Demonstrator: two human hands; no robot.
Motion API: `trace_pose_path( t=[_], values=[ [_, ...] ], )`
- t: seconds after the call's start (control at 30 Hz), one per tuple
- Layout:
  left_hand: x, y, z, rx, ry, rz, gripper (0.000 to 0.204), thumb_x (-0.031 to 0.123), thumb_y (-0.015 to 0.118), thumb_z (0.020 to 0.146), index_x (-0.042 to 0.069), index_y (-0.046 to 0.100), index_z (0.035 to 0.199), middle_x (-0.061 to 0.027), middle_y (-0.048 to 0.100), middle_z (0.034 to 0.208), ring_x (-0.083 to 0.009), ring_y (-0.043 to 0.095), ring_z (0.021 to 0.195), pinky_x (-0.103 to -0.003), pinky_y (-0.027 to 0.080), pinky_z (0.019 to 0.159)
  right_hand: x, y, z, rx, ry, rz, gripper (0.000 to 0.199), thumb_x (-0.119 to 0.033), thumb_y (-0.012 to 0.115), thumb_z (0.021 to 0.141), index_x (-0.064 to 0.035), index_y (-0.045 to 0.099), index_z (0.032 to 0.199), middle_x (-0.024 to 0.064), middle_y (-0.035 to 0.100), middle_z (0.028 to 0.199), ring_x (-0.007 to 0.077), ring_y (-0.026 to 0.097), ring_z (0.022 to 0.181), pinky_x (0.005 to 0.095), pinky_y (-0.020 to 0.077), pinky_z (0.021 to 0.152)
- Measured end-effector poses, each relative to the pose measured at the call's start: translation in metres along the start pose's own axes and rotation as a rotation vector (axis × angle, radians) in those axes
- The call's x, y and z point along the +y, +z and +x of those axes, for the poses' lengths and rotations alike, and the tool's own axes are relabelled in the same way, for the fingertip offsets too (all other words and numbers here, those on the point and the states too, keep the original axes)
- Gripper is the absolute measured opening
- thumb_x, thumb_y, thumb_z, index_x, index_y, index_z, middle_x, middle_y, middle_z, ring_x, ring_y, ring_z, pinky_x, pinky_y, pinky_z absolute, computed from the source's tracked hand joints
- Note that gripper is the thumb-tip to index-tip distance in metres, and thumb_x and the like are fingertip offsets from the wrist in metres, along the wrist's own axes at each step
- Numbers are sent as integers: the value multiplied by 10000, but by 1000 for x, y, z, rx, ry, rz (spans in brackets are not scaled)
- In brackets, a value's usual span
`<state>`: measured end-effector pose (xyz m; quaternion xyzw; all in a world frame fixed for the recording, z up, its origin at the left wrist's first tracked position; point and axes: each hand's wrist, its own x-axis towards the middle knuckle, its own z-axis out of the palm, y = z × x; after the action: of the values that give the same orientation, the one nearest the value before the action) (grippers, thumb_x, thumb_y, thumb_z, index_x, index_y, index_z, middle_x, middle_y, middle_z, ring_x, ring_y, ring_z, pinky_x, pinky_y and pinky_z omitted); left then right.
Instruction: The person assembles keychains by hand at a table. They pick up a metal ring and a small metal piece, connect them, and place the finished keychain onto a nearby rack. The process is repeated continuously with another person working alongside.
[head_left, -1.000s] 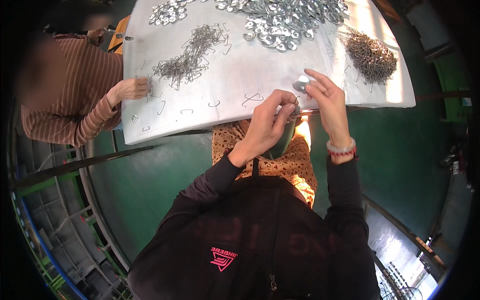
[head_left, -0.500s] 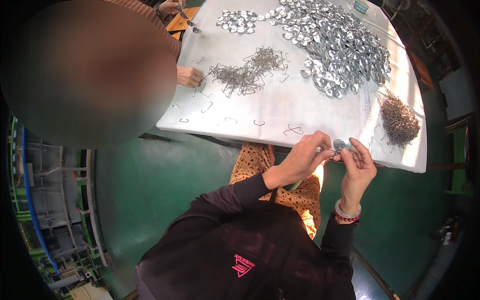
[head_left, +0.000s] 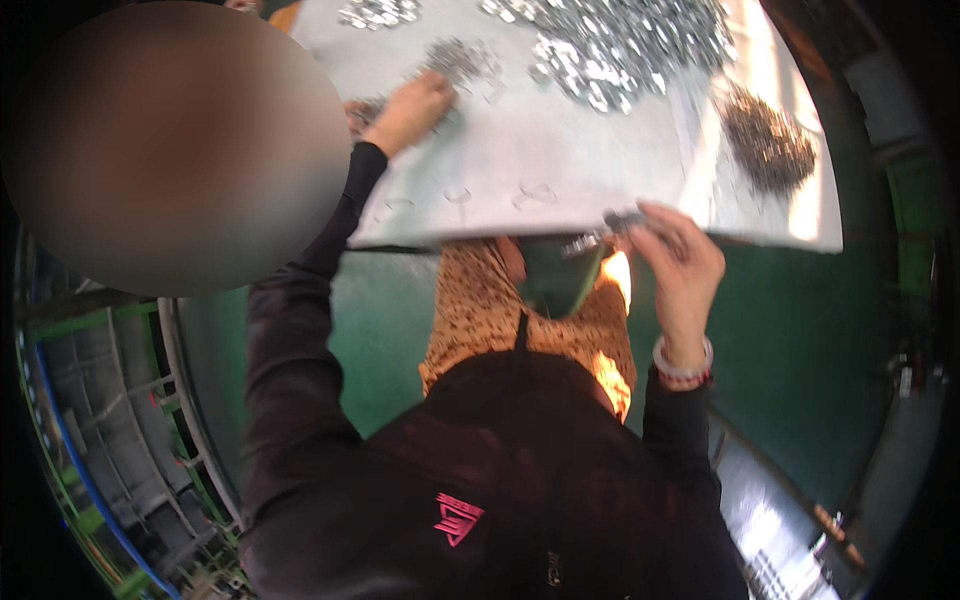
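Observation:
My left hand (head_left: 412, 110) reaches across to the far left, over the pile of bent wire hooks (head_left: 462, 62). Motion smears its fingers, so whether they grip a hook cannot be made out. Near the table's front edge, my right hand (head_left: 682, 262) pinches a shiny metal disc (head_left: 622, 219) between thumb and fingers. A blurred silvery metal piece (head_left: 580, 244) sits just left of that disc; whether the two are joined is unclear. Several loose wire hooks (head_left: 535, 194) lie along the near part of the white tabletop (head_left: 600, 150).
A big heap of shiny metal discs (head_left: 640, 45) covers the far side, with a smaller group of discs (head_left: 380, 12) to its left. A brownish heap of small metal pieces (head_left: 768, 138) lies at the right. Another person's hand (head_left: 356, 118) is by the hooks, close to my left hand.
My left hand has left the disc and swung far left to the hooks. My right hand keeps the disc. The view has shifted, so the table appears higher.

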<state>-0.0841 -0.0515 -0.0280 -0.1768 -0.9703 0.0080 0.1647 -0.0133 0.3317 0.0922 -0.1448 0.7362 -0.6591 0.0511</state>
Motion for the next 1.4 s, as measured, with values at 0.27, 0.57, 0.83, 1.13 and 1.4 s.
trace_pose_path(
  t=[0.27, 0.57, 0.83, 1.13, 1.4],
  values=[
    [28, -47, 27, 308, -224, -196, 162, 115, 510, 879, -2, 525, 991, -236, 578, 879, -403, 566, 838, -439, 448, 723, 11, -7, 3, 17, 6, 190, 241, 17, 607, 837, 54, 602, 1075, 125, 654, 935, 155, 648, 747, 248, 516, 714],
    [177, -119, 53, 168, -260, -1456, 95, 109, 573, 881, 32, 559, 936, -44, 601, 800, -133, 580, 724, -280, 480, 641, 30, -12, 5, 96, -8, 383, 254, 15, 617, 831, 56, 587, 1081, 141, 636, 1023, 167, 658, 744, 252, 539, 695],
    [220, -107, 50, -55, -283, -1868, 119, 163, 634, 866, 67, 625, 936, 15, 612, 849, -83, 576, 797, -232, 466, 726, 31, -10, 0, 140, 72, 336, 240, 24, 603, 841, 84, 582, 1071, 159, 640, 990, 204, 666, 749, 270, 550, 681],
    [232, -92, 47, 15, -362, -1880, 117, 138, 651, 851, 63, 625, 937, -4, 616, 909, -86, 573, 860, -255, 475, 781, 29, -1, -3, 158, 47, 321, 233, 43, 586, 845, 88, 581, 1074, 158, 647, 970, 210, 663, 786, 281, 549, 702],
    [251, -104, 44, 72, -515, -1995, 110, 101, 583, 892, 31, 574, 978, -43, 620, 901, -119, 605, 852, -271, 529, 769, 28, 5, -5, 261, -88, 201, 201, 51, 602, 831, 77, 593, 1031, 116, 636, 934, 173, 646, 771, 263, 544, 679]
  ],
)
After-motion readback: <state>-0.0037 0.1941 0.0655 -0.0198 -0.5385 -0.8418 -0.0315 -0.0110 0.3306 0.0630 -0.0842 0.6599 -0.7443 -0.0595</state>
